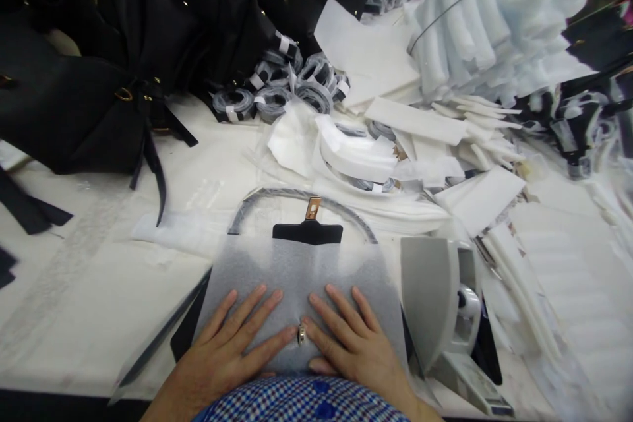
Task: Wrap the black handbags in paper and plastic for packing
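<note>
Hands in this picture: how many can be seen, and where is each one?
2. The left hand is spread on the translucent sheet, left of the small metal piece; the right hand is spread on its right. No other hand shows.

The pale sheet (297, 264) veils most of the bag (185, 336) beneath, and the checked shirt (297, 402) hides its near edge before being cut off below. Detail on the metal clasp (301, 334) is too small to tell. The black bags (74, 99) run past the left and top edges; wrapped straps (573, 135) at far right are blurred.
</note>
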The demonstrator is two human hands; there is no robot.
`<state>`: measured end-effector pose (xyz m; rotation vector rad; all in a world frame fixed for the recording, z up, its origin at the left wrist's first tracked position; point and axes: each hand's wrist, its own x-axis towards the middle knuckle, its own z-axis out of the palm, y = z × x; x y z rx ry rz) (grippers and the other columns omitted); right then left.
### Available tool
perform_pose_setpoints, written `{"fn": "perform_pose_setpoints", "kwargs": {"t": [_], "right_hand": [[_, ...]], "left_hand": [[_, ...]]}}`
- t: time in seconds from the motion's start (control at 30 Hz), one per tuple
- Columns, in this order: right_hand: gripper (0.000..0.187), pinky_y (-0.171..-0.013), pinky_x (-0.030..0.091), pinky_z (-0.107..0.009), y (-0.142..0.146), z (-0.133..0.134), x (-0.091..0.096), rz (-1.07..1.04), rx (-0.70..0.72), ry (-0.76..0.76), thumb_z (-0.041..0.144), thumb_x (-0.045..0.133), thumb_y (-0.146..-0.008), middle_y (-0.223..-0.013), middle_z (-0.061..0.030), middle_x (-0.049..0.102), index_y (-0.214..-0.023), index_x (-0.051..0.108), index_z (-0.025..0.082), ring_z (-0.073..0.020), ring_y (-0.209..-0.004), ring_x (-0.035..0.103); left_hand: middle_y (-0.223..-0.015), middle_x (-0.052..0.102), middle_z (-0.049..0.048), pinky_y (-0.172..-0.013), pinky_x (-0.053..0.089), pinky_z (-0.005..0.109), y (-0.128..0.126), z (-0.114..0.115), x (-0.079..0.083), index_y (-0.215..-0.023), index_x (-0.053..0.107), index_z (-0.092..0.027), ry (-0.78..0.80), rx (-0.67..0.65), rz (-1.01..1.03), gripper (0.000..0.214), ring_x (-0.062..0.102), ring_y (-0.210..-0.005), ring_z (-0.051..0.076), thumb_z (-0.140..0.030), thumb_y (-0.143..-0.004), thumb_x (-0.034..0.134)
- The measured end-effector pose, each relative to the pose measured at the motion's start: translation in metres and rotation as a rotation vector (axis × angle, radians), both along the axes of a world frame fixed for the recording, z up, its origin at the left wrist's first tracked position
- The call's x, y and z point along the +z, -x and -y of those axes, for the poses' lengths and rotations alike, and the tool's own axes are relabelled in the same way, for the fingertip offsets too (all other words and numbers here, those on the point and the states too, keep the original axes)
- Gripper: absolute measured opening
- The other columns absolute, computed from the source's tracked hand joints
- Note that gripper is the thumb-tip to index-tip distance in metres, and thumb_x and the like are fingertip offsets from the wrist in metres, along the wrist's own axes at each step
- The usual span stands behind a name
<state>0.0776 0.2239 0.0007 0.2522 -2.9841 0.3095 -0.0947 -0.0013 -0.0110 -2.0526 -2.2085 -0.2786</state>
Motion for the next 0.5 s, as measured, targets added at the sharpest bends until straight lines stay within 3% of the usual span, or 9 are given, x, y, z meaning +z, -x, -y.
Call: {"fn": "perform_pose_setpoints", "kwargs": {"t": [0.2,0.33,0.4,0.5], "right_hand": [[0.047,-0.121,0.019,-0.054,0.008,0.003,0.014,0.1,-0.025,-0.048,0.049,0.049,-0.096,-0.153,0.0006,0.042,-0.138,0.052,0.027,-0.0277,-0.139,0.039],[0.063,-0.114,0.031,-0.055,0.005,-0.002,0.009,0.106,-0.021,-0.053,0.053,0.053,-0.092,-0.157,-0.0067,0.032,-0.149,0.036,0.03,-0.0325,-0.142,0.034],[0.068,-0.11,0.036,-0.055,0.004,-0.006,0.005,0.104,-0.03,-0.029,0.055,0.054,-0.091,-0.157,-0.0095,0.032,-0.151,0.032,0.031,-0.0349,-0.142,0.034],[0.06,-0.106,0.042,-0.052,0.004,-0.012,0.002,0.08,-0.012,0.024,0.058,0.053,-0.091,-0.153,-0.0085,0.04,-0.145,0.044,0.033,-0.0339,-0.138,0.04]], "left_hand": [[-0.143,0.054,0.0068,-0.12,0.011,0.052,-0.001,-0.002,0.001,-0.144,0.042,-0.038,0.017,0.001,-0.051,0.052,0.03,-0.145,0.029,-0.046,-0.093,0.053],[-0.145,0.052,0.0059,-0.119,0.016,0.052,0.004,0.002,-0.004,-0.144,0.04,-0.041,-0.027,-0.008,-0.042,0.054,0.031,-0.144,0.029,-0.051,-0.092,0.052],[-0.146,0.052,0.0021,-0.117,0.024,0.048,0.01,0.004,0.002,-0.144,0.039,-0.041,-0.028,-0.015,0.017,0.05,0.037,-0.141,0.025,-0.047,-0.095,0.048],[-0.135,0.062,-0.0022,-0.109,0.04,0.032,0.018,-0.002,0.023,-0.142,0.045,-0.032,0.013,-0.016,0.142,0.045,0.053,-0.127,0.017,-0.035,-0.098,0.045]]}}
